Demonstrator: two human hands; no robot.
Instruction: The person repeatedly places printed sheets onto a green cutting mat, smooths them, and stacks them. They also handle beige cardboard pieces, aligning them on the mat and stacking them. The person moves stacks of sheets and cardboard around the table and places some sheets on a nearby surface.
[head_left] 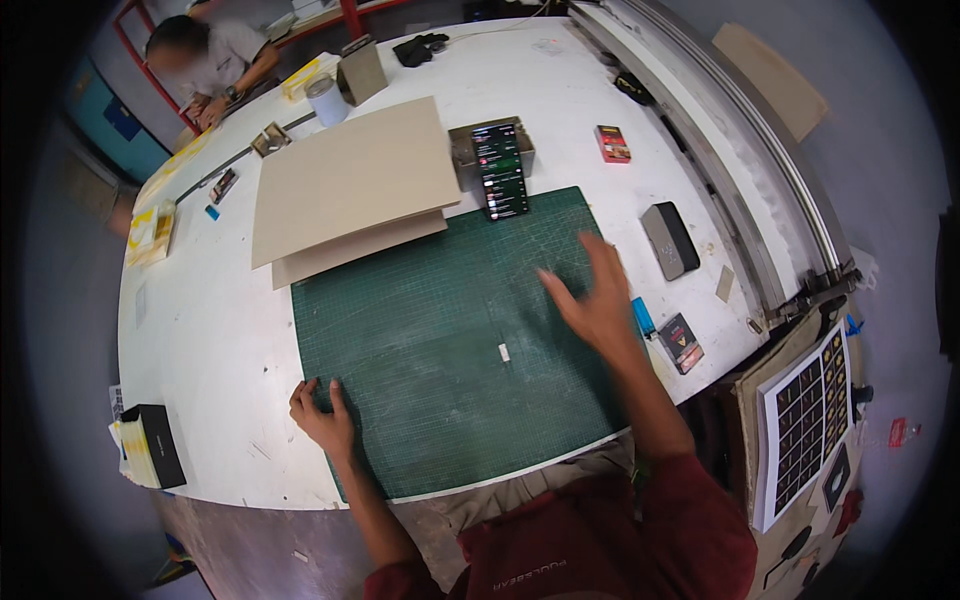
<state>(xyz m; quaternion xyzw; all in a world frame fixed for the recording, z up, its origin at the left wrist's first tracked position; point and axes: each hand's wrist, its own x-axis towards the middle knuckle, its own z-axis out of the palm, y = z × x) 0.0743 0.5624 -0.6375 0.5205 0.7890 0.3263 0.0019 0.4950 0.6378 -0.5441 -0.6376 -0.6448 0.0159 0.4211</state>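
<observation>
A green cutting mat lies in front of me on a white table. My left hand rests at the mat's left edge, fingers apart and holding nothing. Over the mat's right side hovers my right hand, slightly blurred, its thumb and fingers spread with nothing between them. Between the hands a small white block sits on the mat. Beyond it, two beige cardboard sheets lie stacked, overlapping the mat's far left part. A lit phone leans upright against a metal block at the mat's far edge.
On the right are a red pack, a grey-black box, a dark pack and a blue lighter. A metal rail runs along that side. A black box stands near left. Another person works far left.
</observation>
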